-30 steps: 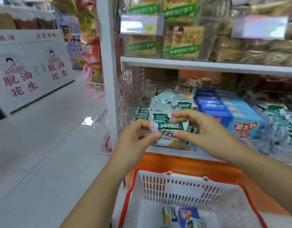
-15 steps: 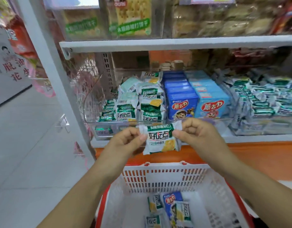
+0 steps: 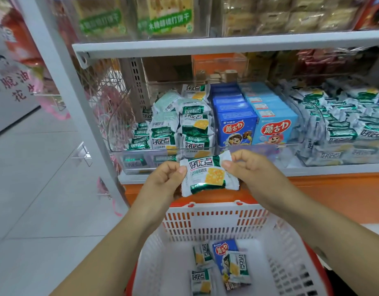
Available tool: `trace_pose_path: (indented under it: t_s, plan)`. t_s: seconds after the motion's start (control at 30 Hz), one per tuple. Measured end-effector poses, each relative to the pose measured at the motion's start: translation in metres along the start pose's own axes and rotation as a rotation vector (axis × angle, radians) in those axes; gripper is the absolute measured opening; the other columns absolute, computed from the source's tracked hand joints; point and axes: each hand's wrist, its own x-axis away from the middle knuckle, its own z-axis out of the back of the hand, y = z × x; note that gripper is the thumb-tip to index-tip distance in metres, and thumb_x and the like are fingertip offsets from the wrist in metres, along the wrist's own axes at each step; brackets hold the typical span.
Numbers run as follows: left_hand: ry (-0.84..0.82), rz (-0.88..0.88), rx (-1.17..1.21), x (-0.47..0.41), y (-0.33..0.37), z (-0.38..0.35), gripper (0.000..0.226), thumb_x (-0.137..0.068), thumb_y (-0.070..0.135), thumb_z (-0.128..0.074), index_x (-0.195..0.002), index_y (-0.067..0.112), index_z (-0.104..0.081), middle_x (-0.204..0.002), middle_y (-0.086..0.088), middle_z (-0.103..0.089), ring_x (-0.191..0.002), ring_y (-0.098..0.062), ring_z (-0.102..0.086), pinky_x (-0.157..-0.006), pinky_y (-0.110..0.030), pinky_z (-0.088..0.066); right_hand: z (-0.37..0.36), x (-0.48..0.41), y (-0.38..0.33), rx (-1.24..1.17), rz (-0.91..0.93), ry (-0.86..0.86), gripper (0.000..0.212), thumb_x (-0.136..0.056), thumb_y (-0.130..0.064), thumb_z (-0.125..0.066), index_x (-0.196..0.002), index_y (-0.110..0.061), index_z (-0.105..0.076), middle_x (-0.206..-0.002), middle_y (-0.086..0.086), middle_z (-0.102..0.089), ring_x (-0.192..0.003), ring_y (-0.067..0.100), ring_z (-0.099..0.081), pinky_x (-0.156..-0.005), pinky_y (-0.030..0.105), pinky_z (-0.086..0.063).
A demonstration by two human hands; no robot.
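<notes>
The cracker packet [image 3: 207, 174] is held in the air in front of the shelf, just above the far rim of the basket [image 3: 216, 207]. Its left end is pinched by the thumb and curled fingers of the left hand [image 3: 163, 180], and its upper right corner is pinched by the right hand [image 3: 250, 169]. Both hands are closed on the wrapper, but only on its thin sealed edges.

Some risks can be judged from this. The wrapper looks glossy, so a slip is possible if one hand is opened before the other. If the packet is released where it is now, the rim at 6 o'clock may be struck and the packet may fall outside, against the orange base. If the two ends are pulled apart too strongly, a seal may be opened. The crackers are probably brittle, so a hard drop onto the blue box [image 3: 221, 253] may break them.

At 12 o'clock the clear bin wall [image 3: 248, 155] is near behind the packet, so little room is left there. At 6 o'clock the basket is open, and bare bottom is seen at 3 o'clock of the goods inside. At 9 o'clock, past the white post [image 3: 77, 103], open floor [image 3: 45, 189] is found.
</notes>
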Motion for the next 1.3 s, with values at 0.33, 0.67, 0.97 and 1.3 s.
trace_pose_path:
  t_s: [0.33,0.67,0.97,1.3]
  plan:
    - [-0.023,-0.011,0.174,0.008,0.009,0.002,0.035,-0.084,0.043,-0.049,-0.083,0.012,-0.066,-0.097,-0.004,-0.074,-0.094,-0.019,-0.071,-0.083,-0.028,-0.057,0.01,-0.002,-0.002,-0.113,0.067,-0.007,0.031,-0.088,-0.045,-0.053,-0.072,-0.022,-0.067,-0.074,0.005,-0.071,-0.069,0.019,-0.065,-0.075,0.029,-0.05]
    - [0.144,-0.109,0.018,0.009,0.007,-0.006,0.039,-0.077,0.012,-0.073,-0.108,0.027,-0.054,-0.104,0.003,-0.06,-0.077,-0.009,-0.062,-0.065,-0.014,-0.051,0.002,-0.001,0.005,-0.082,0.057,0.007,0.051,-0.058,-0.036,-0.073,-0.104,-0.023,-0.056,-0.067,0.0,-0.067,-0.07,0.014,-0.062,-0.076,0.024,-0.048]
    - [0.053,-0.119,-0.021,0.007,0.006,-0.002,0.028,-0.082,0.004,-0.068,-0.102,0.021,-0.062,-0.103,-0.004,-0.062,-0.079,-0.006,-0.067,-0.081,-0.023,-0.053,0.006,0.006,0.0,0.03,0.047,0.039,0.017,-0.089,-0.027,-0.059,-0.077,-0.018,-0.067,-0.082,-0.007,-0.073,-0.08,0.004,-0.067,-0.086,0.026,-0.045]
    - [0.08,0.005,-0.079,0.0,0.005,0.004,0.028,-0.089,0.018,-0.065,-0.112,0.034,-0.06,-0.093,-0.01,-0.071,-0.103,-0.025,-0.066,-0.103,-0.054,-0.041,0.008,0.002,0.002,0.097,0.086,0.087,0.016,-0.084,-0.024,-0.068,-0.098,-0.031,-0.063,-0.098,-0.011,-0.071,-0.09,0.001,-0.065,-0.098,0.037,-0.048]
